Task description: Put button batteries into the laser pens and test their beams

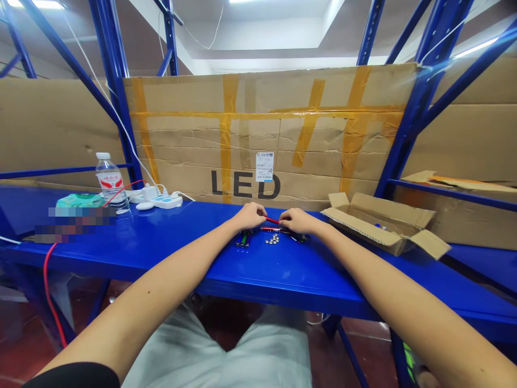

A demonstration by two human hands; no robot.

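Between my hands, just over the blue tabletop, is a slim red pen-shaped tube [272,220]. My left hand [251,216] pinches its left end and my right hand [297,220] pinches the other; the fingers partly cover both ends. Below it on the table lies a second red pen-shaped piece [270,229] with silver parts. Several dark and green pen-shaped tubes [244,238] lie side by side beneath my left hand. Small round silver pieces [273,239], resembling button cells, are scattered in the middle. Dark slender pieces [301,237] rest under my right hand, partly hidden.
An open cardboard box [383,221] stands at the right with something small and blue inside. To the left are a water bottle [111,183], a white power strip [163,200] and a teal packet [81,201]. A large cardboard sheet [181,145] closes off the back.
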